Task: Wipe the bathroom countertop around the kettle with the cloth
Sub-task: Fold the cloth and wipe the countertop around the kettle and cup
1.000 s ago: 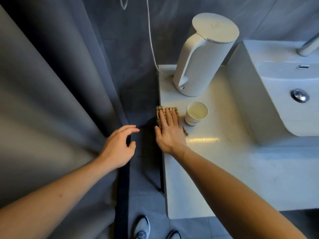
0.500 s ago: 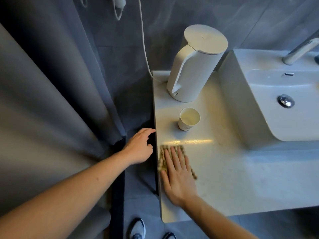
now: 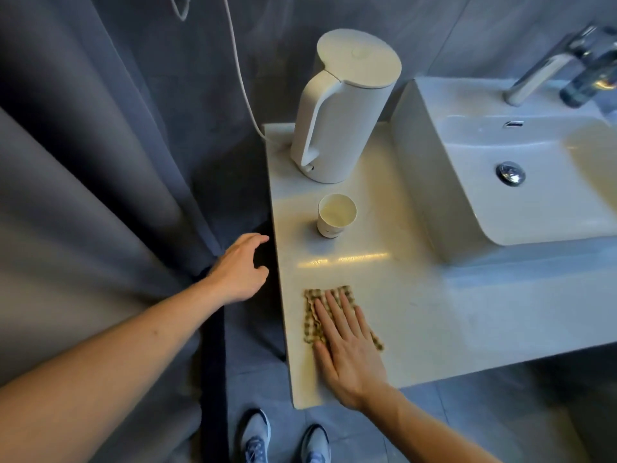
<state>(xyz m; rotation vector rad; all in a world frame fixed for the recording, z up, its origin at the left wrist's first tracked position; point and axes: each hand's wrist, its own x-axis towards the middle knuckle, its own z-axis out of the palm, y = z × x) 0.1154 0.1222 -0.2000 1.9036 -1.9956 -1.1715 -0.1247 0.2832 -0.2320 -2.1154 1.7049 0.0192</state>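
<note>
A tall white kettle (image 3: 340, 108) stands at the back left of the pale countertop (image 3: 417, 312), its handle facing me. My right hand (image 3: 347, 349) lies flat, fingers together, pressing a yellow checked cloth (image 3: 312, 315) onto the countertop near its front left corner. The cloth shows past my fingertips and on both sides of my hand. My left hand (image 3: 238, 269) hovers just off the countertop's left edge, fingers apart and curled, holding nothing.
A small white cup (image 3: 335, 215) stands between the kettle and the cloth. A white basin (image 3: 434, 182) with a chrome tap (image 3: 547, 65) fills the right side. A grey curtain (image 3: 83, 195) hangs on the left. The kettle's white cord (image 3: 240, 78) runs up the wall.
My right hand has slid the cloth from beside the cup toward me, down to the front of the countertop. My left hand has moved closer to the counter's left edge.
</note>
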